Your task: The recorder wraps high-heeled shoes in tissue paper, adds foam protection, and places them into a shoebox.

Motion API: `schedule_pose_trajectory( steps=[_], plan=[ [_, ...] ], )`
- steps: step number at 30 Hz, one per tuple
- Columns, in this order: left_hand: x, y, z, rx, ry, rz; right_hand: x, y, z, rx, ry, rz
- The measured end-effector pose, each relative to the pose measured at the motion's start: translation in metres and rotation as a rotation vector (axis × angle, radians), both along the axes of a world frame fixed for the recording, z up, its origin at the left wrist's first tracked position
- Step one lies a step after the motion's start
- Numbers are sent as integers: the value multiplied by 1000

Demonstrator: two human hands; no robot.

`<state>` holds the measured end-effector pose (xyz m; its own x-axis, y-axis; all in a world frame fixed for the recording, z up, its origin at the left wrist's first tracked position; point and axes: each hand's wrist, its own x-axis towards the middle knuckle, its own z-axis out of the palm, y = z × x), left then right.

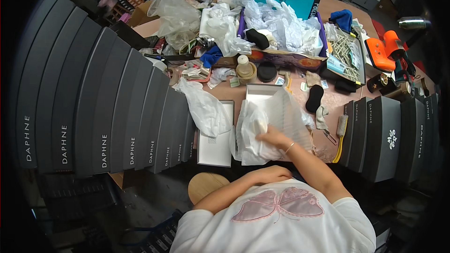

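White tissue paper [253,133] is bunching under our right hand [273,137], whose fingers are pressing flat on it just above the open box [260,92], so we are smoothing gently, while our left hand [272,174] is resting curled near our chest.

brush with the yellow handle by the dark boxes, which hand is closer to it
Right. The right hand rests on the white tissue paper, just left of the brush. The left hand is tucked against the person's chest, farther away.
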<state>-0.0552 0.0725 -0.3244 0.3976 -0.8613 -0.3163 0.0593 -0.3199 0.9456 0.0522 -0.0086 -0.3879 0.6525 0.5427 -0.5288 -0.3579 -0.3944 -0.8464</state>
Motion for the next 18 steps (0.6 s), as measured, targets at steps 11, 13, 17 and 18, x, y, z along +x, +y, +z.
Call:
schedule_pose_trajectory(
  steps=[11,13,17,18],
  plan=[
    [0,102,-77,24,784,1485,-26,-10,-35,-355,-335,-61],
    [19,83,-94,65,443,1486,-28,-33,-57,-277,-359,-189],
    [65,53,-34,-144,-252,1551,-13,-56,-78,-223,-420,-402],
    [70,56,-26,-125,-277,1612,-7,-59,-80,-104,-274,-430]
  ],
)
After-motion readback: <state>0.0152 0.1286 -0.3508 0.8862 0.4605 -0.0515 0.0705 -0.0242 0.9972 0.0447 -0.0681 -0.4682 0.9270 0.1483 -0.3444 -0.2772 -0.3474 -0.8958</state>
